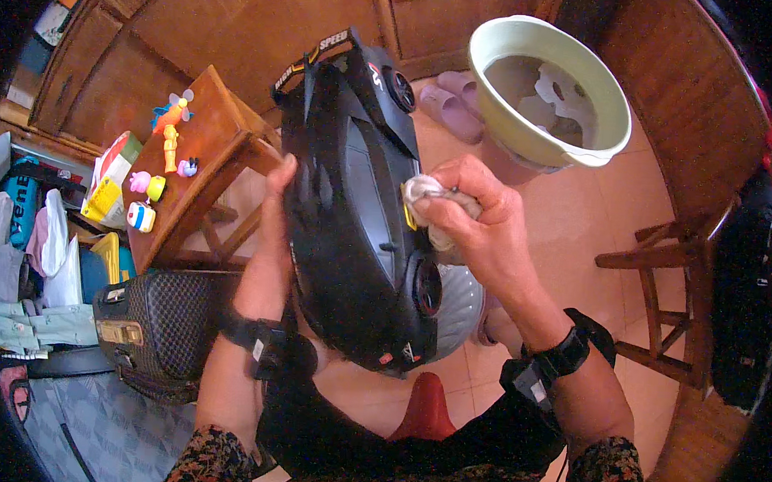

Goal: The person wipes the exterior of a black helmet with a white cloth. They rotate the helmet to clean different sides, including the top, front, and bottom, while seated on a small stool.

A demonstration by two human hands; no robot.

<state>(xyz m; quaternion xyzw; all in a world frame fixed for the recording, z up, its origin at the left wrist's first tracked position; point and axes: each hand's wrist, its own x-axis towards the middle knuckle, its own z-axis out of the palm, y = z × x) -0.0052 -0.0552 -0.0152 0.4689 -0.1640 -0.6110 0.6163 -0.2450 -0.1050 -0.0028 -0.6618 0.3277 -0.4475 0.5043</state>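
Observation:
A large black toy car (362, 200) with a rear spoiler is tilted on its side in front of me. My left hand (283, 173) bears on its left edge, thumb showing; the fingers are hidden behind the body. Bunched in my right hand (476, 206) is a wet-looking whitish cloth (422, 192), which touches the car's right side by a yellow strip, between the two visible wheels. Below the car, partly hidden, is a ribbed pale grey round object (456, 310).
A pale green basin (611, 132) of murky water stands at the upper right, near lilac slippers (455, 104). Small plastic toys (169, 148) sit on a wooden stool (219, 118) at left, above a patterned suitcase (172, 328). A wooden chair (653, 258) stands at right.

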